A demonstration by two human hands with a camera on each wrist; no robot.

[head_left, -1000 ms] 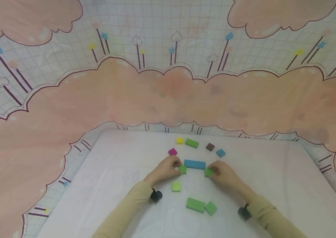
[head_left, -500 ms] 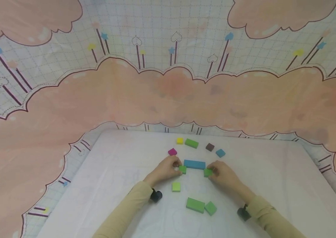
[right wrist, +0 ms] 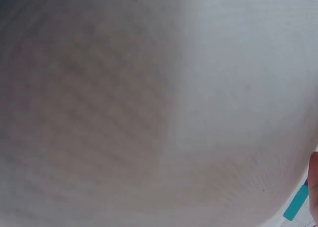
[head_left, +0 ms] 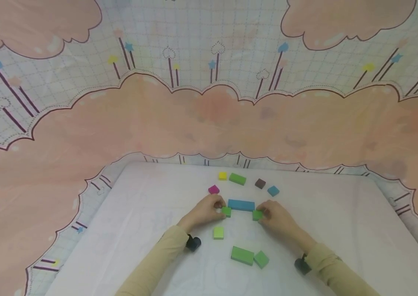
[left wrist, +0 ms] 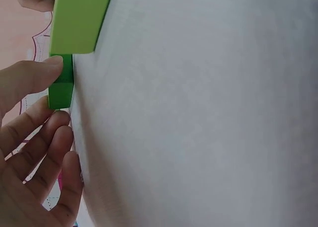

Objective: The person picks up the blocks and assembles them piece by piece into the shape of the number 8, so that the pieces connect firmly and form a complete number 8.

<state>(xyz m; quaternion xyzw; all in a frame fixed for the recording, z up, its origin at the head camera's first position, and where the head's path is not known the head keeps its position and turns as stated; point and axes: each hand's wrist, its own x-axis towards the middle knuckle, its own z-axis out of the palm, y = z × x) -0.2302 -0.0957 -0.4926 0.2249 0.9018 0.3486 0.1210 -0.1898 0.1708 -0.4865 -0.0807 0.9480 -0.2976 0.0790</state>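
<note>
In the head view, my left hand [head_left: 206, 210] pinches a small green block [head_left: 226, 212] at the left end of a long blue block [head_left: 241, 205]. At the opposite end, another small green block [head_left: 256, 216] is pinched by my right hand [head_left: 278, 218]. Both green blocks sit just in front of the blue one. The left wrist view shows my thumb [left wrist: 35, 77] on one side of the green block [left wrist: 60, 90] and the index finger on the other. A lime block [left wrist: 79, 23] looms nearer that camera. Only a fingertip [right wrist: 313, 180] and a blue block [right wrist: 297, 203] edge into the right wrist view.
Behind the blue block lie magenta [head_left: 214, 189], yellow [head_left: 222, 176], long green [head_left: 237, 179], brown [head_left: 260, 183] and small blue [head_left: 273, 190] blocks. Closer in are a lime block [head_left: 218, 233], a long green block [head_left: 242, 255] and a green square block [head_left: 261, 260]. A white cloth covers the table [head_left: 149, 255].
The green block in my right hand has slid very slightly left, along the front of the long blue block. My left hand keeps its pinch. The head view has shifted a little.
</note>
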